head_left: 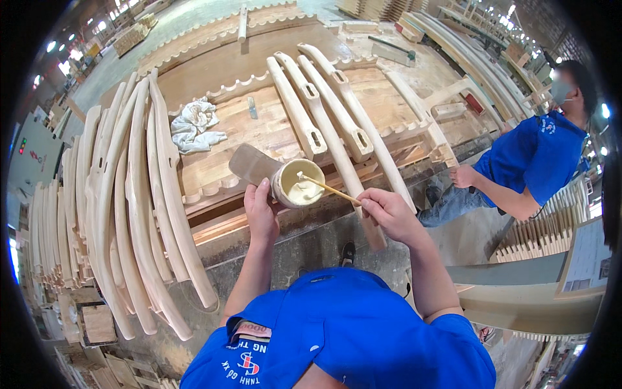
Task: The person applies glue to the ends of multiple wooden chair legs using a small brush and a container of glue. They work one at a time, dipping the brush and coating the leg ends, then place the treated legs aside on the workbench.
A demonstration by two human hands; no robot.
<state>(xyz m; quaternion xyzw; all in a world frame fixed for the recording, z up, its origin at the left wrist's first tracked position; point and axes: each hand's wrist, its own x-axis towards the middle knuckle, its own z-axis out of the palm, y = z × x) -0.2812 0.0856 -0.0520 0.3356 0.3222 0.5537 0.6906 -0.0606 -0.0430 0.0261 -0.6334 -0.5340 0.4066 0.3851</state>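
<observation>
Cream paste [303, 194] lies in a cup [289, 176], held in the curled left hand [261, 211]; the right hand [391, 214] pinches a thin stick [334, 190].

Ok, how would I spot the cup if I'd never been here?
Find the big wooden work surface in the middle, then the left hand at its near side. The cup is in that hand, with a thin stick reaching into it from the right hand. Unlike the long, pale wooden pieces near it, the cup is short, round and holds cream-coloured paste.
</observation>
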